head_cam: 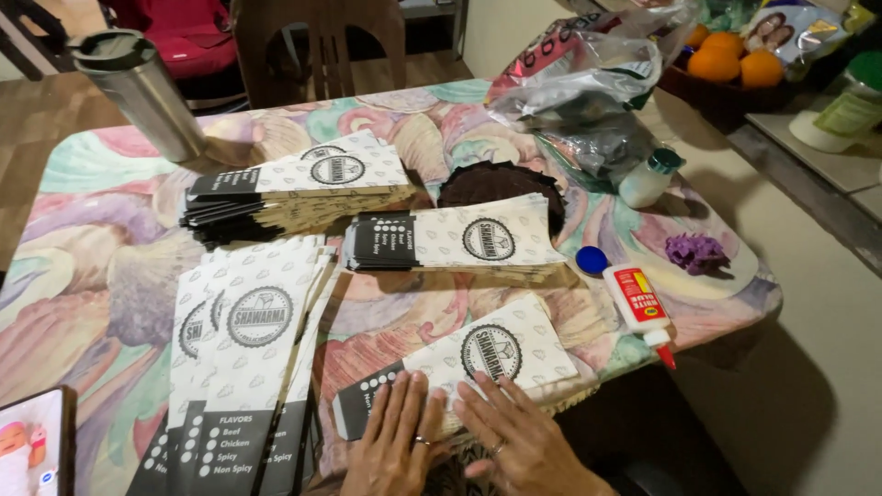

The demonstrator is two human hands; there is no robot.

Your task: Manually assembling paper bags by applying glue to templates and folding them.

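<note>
**Paper bag pressed flat under both palms**

Paper is what I am working with: a white printed paper bag (478, 363) with a black band at one end lies at the near edge of the desk (110, 266), slightly askew, its black end pointing toward me and to the left. My left hand (395, 441) lies spread and flat, fingers together, on the bag's lower left part. My right hand (524, 445) lies flat just beside it, fingers splayed over the bag's near edge. Neither hand grips anything; both simply press down.

To do this pressing well, I judge that the palms should bear evenly and slide outward along the fold, so the edge sets without wrinkling. The bag overhangs a thin pile beneath it, so keeping it square with that pile matters.

A glue bottle (640, 308) lies on its side to the right of the bag, red tip toward the desk's edge, with its blue cap (591, 260) off and resting just behind it. I would keep my right hand apart from that open tip.

Other stacks sit further off: a fanned pile of bags (248, 367) to the left, one stack (469, 241) in the middle, and another (299, 184) behind it near a steel tumbler (142, 92). A small white bottle (648, 176) and a purple crumpled scrap (695, 252) lie at the right, well apart from my hands.
</note>
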